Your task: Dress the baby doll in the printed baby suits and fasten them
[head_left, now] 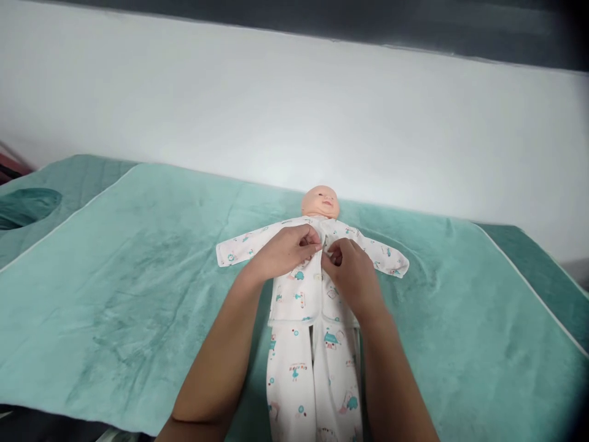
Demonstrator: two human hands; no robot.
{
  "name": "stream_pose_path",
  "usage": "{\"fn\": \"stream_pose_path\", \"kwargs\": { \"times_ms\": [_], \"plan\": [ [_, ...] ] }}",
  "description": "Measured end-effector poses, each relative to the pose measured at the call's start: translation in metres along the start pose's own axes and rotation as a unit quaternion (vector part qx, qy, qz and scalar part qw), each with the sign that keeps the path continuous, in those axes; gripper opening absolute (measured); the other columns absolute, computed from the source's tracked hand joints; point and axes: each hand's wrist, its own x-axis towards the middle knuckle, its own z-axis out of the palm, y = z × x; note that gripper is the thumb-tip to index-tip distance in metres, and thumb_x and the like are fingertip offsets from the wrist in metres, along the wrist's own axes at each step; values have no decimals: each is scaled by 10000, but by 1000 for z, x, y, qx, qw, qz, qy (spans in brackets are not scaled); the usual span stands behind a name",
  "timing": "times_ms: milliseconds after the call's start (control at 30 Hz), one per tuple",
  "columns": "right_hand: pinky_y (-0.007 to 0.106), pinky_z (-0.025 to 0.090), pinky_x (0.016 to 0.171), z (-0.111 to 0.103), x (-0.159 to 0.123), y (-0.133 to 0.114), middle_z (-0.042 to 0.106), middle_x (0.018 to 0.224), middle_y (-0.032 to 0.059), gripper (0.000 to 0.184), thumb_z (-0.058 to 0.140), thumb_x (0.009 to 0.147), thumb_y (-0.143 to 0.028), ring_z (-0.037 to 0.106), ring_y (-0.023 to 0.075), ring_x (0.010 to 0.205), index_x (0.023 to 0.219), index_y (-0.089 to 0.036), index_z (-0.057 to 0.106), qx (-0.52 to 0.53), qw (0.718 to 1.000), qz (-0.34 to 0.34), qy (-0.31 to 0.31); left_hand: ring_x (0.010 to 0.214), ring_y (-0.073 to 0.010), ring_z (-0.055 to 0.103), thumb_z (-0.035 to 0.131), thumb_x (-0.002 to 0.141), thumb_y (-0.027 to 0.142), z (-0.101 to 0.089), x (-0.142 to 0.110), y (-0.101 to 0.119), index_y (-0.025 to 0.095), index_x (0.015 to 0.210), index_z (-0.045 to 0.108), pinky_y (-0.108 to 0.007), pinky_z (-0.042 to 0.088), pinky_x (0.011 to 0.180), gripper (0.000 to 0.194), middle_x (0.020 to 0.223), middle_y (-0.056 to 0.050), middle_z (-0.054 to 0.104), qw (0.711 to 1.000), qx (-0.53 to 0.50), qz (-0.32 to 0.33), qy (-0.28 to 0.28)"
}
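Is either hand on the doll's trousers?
No, the left hand and right hand are both at the chest of the printed jacket, higher up than the trousers.

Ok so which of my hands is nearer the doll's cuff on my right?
Right. Your right hand is at the front of the jacket, left of that cuff; your left hand is farther left, also at the front.

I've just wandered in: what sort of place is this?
Perhaps a massage or baby-care training room: the green-covered, bed-like surface has what looks like an oval opening at left, as massage beds do, and a doll in printed clothes lies on it.
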Motion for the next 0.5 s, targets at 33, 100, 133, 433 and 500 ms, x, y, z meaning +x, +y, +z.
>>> {"fn": "stream_pose_path", "kwargs": {
  "times_ms": [33,100,133,433,500],
  "plan": [
    [272,349,620,-3,-1,0,570,823,5,115,624,831,-285,499,134,662,832,-203,544,-16,1000,6,-16,575,-104,530,550,865,314,1,1,0,198,838,581,-223,400,513,124,672,29,584,1000,0,0,-1],
    [274,323,605,-8,-2,-2,573,824,12,120,621,823,-297,488,142,660,834,-204,547,-48,998,15,-36,552,-98,511,547,870,319,3,3,-1,201,837,581,-219,389,491,127,662,32,573,1000,-4,-3,-5],
    [277,309,598,-10,-3,-3,570,807,13,111,610,825,-296,476,144,652,819,-204,548,-61,997,18,-41,545,-98,505,547,872,323,3,3,-2,202,844,585,-219,387,484,130,657,32,569,1000,-8,-5,-7],
    [265,411,651,-23,-4,-3,639,808,5,116,585,861,-306,558,140,710,838,-208,643,215,975,59,8,601,-101,564,601,868,316,4,4,-2,178,886,610,-226,464,557,139,704,9,584,994,-112,8,-17],
    [261,410,624,-18,-1,1,630,762,-5,155,622,845,-359,543,132,667,852,-206,649,299,949,102,-7,612,-100,577,620,860,308,5,6,-2,168,890,619,-231,487,586,143,702,6,588,990,-143,10,-18]
  ]
}}
